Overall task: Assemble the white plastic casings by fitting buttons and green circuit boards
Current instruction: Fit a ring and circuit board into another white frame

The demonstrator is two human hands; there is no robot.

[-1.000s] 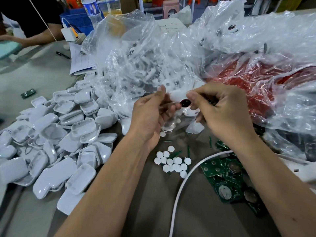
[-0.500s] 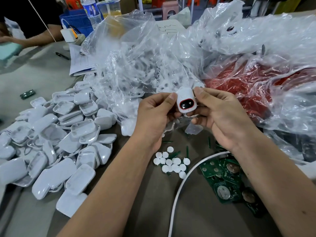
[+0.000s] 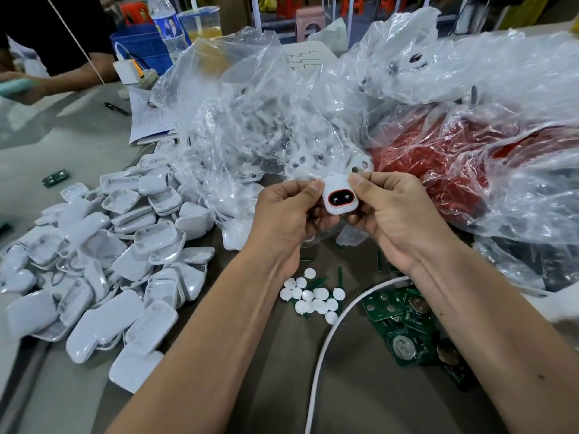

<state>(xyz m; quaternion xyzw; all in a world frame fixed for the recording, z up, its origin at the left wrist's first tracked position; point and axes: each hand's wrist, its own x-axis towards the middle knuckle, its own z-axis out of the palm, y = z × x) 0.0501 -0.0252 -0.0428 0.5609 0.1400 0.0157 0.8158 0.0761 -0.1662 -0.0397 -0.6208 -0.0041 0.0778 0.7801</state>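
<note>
Head view: both hands meet above the grey table point(image 3: 94, 145), holding one white casing point(image 3: 340, 195) between them. The left hand point(image 3: 288, 214) pinches its left edge with thumb and curled fingers; the right hand point(image 3: 391, 211) grips the right edge the same way. The casing's face has a dark oval window ringed in red. Below the hands lies a cluster of white buttons point(image 3: 313, 297), and just right of those a heap of green circuit boards point(image 3: 404, 324), with a white cable point(image 3: 326, 346) curving between. A pile of empty casing shells point(image 3: 103, 261) spreads to the left. Crumpled clear plastic bags point(image 3: 266, 120) sit behind.
</note>
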